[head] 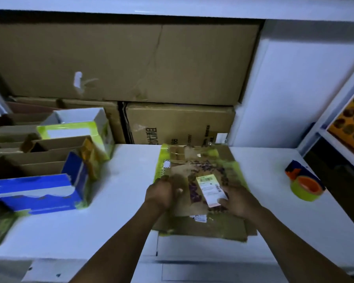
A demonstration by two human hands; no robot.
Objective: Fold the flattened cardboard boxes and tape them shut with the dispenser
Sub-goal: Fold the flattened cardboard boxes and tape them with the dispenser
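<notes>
Cardboard box [225, 225], flattened, lies on table [121, 180]. Left hand [161, 194] grips its edge, fingers curled; right hand [239, 201] presses flat on blurred, unreadable label [209, 188].

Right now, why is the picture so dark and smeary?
Head view: dim, bluish light throughout; motion blur smears the flattened box, the left hand, the right hand and the folded boxes at left; the tape dispenser looks sharper; the wide lens bends the shelf edges.
</notes>
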